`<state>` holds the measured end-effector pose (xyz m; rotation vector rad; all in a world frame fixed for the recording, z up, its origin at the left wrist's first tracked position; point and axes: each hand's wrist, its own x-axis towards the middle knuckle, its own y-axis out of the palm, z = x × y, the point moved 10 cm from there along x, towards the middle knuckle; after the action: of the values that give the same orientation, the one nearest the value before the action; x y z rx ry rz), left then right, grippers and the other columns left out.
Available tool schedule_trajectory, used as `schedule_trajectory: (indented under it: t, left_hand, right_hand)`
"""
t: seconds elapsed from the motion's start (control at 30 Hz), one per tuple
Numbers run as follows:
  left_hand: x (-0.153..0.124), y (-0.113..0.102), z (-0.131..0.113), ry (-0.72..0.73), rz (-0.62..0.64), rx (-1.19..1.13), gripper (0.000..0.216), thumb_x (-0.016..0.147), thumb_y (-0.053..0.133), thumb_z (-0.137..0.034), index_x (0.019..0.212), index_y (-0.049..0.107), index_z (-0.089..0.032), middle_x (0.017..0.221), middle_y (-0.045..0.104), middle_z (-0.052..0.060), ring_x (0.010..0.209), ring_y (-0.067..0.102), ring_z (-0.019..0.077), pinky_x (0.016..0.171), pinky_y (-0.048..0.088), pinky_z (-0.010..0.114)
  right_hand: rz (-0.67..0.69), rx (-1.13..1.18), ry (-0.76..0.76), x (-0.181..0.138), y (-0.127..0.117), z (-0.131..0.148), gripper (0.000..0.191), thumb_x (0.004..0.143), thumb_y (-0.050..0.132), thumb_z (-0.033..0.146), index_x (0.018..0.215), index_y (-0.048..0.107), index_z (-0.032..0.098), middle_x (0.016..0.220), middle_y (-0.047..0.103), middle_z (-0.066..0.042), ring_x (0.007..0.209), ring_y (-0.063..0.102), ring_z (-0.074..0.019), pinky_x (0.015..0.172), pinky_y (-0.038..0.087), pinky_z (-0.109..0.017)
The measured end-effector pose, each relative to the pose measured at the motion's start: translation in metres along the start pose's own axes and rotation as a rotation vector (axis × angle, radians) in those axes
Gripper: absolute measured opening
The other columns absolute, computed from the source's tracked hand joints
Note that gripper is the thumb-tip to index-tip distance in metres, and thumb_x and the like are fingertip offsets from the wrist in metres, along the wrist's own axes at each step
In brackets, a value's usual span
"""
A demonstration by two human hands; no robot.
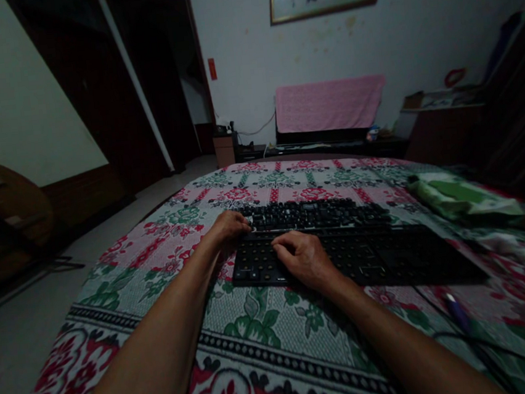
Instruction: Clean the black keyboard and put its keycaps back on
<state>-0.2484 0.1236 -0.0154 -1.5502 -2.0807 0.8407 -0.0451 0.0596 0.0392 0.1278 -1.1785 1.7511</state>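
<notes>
A black keyboard frame [380, 260] with bare key sockets lies on a floral cloth [166, 256]. Behind it runs a row of loose black keycaps [315, 213]. My left hand [228, 228] rests at the left end of that row, fingers curled down at the pile's edge. My right hand [303, 258] sits on the left part of the frame, fingers curled and pinched near its upper edge. What either hand holds is too dark to make out.
A green and white bag [457, 197] lies at the right. A black cable with a purple plug [457, 317] trails from the frame at the lower right. A pink cloth [328, 104] covers something on a low cabinet by the far wall. Open floor lies left.
</notes>
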Motion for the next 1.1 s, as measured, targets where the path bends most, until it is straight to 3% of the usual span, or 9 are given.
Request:
schedule_trajectory:
  t: [0.27, 0.67, 0.93, 1.1]
  left_hand:
    - [-0.009, 0.003, -0.005, -0.034, 0.058, -0.035, 0.011, 0.054, 0.065, -0.022, 0.062, 0.064, -0.014, 0.046, 0.051, -0.005, 0.045, 0.045, 0.0076, 0.046, 0.035, 0.019]
    - [-0.018, -0.002, -0.011, -0.076, 0.023, -0.056, 0.011, 0.053, 0.066, -0.019, 0.059, 0.061, -0.012, 0.045, 0.049, -0.004, 0.044, 0.044, 0.0071, 0.045, 0.035, 0.019]
    - [-0.016, 0.001, -0.007, -0.066, 0.035, -0.047, 0.011, 0.054, 0.064, -0.021, 0.056, 0.062, -0.012, 0.043, 0.048, -0.004, 0.042, 0.043, 0.0071, 0.043, 0.033, 0.019]
    - [-0.014, 0.003, -0.003, -0.051, 0.024, -0.068, 0.014, 0.054, 0.065, -0.024, 0.059, 0.062, -0.011, 0.045, 0.049, -0.003, 0.042, 0.043, 0.0072, 0.042, 0.032, 0.02]
  right_hand:
    - [0.008, -0.009, 0.016, 0.001, 0.0, 0.001, 0.019, 0.078, 0.049, 0.022, 0.083, 0.067, 0.02, 0.079, 0.066, -0.003, 0.073, 0.059, -0.014, 0.071, 0.044, -0.025]
    - [-0.004, 0.03, 0.029, 0.004, -0.003, -0.001, 0.019, 0.076, 0.049, 0.02, 0.08, 0.068, 0.02, 0.079, 0.068, -0.002, 0.073, 0.061, -0.0136, 0.07, 0.045, -0.024]
    - [0.24, 0.052, 0.091, 0.018, 0.011, -0.008, 0.021, 0.075, 0.048, 0.021, 0.071, 0.068, 0.02, 0.068, 0.068, 0.002, 0.062, 0.061, -0.0127, 0.058, 0.044, -0.022]
    - [0.141, 0.079, 0.111, 0.001, -0.007, -0.006, 0.019, 0.074, 0.049, 0.019, 0.081, 0.067, 0.021, 0.081, 0.069, 0.0, 0.074, 0.062, -0.0145, 0.069, 0.046, -0.025]
